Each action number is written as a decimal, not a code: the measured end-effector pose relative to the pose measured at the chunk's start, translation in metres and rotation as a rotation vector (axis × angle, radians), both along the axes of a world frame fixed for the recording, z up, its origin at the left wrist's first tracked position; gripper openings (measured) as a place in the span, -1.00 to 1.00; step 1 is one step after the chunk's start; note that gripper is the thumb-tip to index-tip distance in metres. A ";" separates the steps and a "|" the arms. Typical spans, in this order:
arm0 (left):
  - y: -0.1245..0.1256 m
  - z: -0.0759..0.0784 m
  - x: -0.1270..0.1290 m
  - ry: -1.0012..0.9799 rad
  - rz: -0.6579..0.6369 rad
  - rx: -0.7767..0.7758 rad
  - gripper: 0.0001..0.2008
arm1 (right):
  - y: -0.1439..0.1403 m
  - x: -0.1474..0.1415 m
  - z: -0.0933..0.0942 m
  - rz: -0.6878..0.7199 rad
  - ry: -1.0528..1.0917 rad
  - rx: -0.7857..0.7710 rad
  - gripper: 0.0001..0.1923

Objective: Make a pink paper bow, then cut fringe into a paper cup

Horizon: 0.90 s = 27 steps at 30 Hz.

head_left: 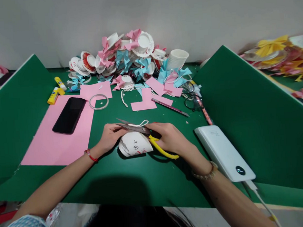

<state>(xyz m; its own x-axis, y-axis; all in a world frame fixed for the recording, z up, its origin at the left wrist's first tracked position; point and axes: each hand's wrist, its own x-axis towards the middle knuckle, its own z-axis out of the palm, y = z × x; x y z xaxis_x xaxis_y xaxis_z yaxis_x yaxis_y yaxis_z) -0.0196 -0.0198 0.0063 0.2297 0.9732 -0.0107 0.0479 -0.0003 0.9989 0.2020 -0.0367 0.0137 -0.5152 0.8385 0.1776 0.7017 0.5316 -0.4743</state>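
My right hand (168,136) is wrapped round the yellow handles of a pair of scissors (139,128), whose blades point left and lie slightly apart. Under the blades, a white paper cup (135,144) with dark writing and grey painted marks lies on its side. At the cup's upper left edge, the fingers of my left hand (113,135) are closed on it, close to the blades. A loop of white string (143,123) shows just behind the scissors; where it ends is hidden.
Behind my hands are pink paper pieces (148,101), a craft knife (170,107) and a tape ring (98,102). A phone (70,115) rests on pink paper at left. A white power bank (224,153) lies right. Paper hats (143,41) pile up by the wall between green side panels (255,120).
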 end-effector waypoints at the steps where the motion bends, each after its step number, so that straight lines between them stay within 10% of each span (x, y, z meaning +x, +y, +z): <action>1: 0.000 0.000 0.000 -0.011 0.002 -0.005 -0.86 | 0.000 0.000 0.000 0.001 0.000 0.005 -0.75; 10: 0.001 -0.003 0.003 -0.035 -0.004 -0.023 -0.83 | -0.001 0.000 -0.003 -0.020 0.036 0.159 -0.78; 18: 0.004 -0.005 -0.002 -0.030 0.105 0.050 -0.75 | 0.016 0.012 -0.018 -0.657 -0.124 0.196 -0.75; 27: 0.037 -0.006 -0.035 -0.062 0.406 0.205 -0.82 | 0.019 0.016 -0.024 -0.661 -0.172 0.280 -0.76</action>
